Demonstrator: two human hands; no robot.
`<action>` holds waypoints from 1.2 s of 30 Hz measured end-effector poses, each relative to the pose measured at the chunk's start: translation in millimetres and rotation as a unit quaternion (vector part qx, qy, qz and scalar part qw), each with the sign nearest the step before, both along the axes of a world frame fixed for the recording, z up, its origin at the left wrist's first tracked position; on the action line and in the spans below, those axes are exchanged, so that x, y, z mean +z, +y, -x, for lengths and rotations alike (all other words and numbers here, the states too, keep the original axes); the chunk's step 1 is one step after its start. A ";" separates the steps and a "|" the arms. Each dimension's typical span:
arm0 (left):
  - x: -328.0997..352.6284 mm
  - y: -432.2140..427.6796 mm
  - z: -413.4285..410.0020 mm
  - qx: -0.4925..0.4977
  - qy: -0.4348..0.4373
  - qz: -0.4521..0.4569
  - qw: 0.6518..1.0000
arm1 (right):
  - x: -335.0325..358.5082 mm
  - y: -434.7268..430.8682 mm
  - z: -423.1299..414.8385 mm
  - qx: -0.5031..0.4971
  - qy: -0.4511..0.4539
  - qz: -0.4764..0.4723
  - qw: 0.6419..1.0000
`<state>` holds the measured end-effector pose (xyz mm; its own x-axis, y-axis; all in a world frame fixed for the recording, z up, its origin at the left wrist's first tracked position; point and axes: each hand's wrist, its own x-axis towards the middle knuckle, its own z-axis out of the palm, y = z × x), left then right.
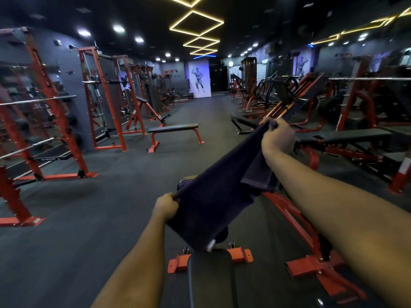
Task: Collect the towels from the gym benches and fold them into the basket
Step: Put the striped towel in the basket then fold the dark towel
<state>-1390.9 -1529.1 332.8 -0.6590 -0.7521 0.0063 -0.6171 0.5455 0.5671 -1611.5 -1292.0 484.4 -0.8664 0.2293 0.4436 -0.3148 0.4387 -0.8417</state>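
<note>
The person is holding a dark towel (213, 194) stretched in the air between both hands, above the padded bench (211, 278) in front of them. The left hand (166, 206) is gripping the near, lower corner, and the right hand (278, 136), raised and well apart from it, is pinching the far, upper corner. The cloth is hanging slanted, with a loose flap drooping under the right forearm. No basket is showing. To fold well, the person is probably needing to level the two hands, shake the flap flat, then bring corner to corner evenly.
</note>
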 end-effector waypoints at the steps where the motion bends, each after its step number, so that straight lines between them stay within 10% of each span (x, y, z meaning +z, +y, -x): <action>1: 3.7 -6.0 -2.2 0.044 0.020 0.011 0.999 | -14.3 8.2 1.8 -0.009 -0.035 -0.010 0.999; 8: 67.5 -1.3 -15.4 0.167 0.335 0.084 0.923 | -85.8 27.7 1.3 -0.029 -0.165 -0.094 0.981; 12: 100.6 -13.7 8.2 0.241 0.153 0.013 0.958 | -95.1 7.9 0.6 -0.028 -0.291 -0.113 0.950; 17: 134.1 15.9 24.2 0.029 -0.087 -0.099 0.991 | -82.9 -18.0 -33.0 0.177 -0.278 -0.201 0.922; 27: 142.2 84.7 42.3 -0.161 0.104 -0.177 0.965 | -62.1 -39.9 -84.3 0.564 -0.190 -0.076 0.800; 31: 137.9 83.5 33.9 -0.199 0.182 -0.240 0.932 | -81.6 -39.0 -76.2 0.499 -0.071 -0.135 0.853; 36: 122.5 61.6 25.0 -0.228 0.161 -0.102 0.955 | -71.0 -31.8 -73.2 0.503 -0.035 -0.054 0.862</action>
<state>-1415.9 -1467.5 455.3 -0.9066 -0.3951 0.1480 -0.1179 0.5741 0.8102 -1538.3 -1323.8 413.4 -0.6288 -0.6920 0.3546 -0.5319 0.0502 -0.8453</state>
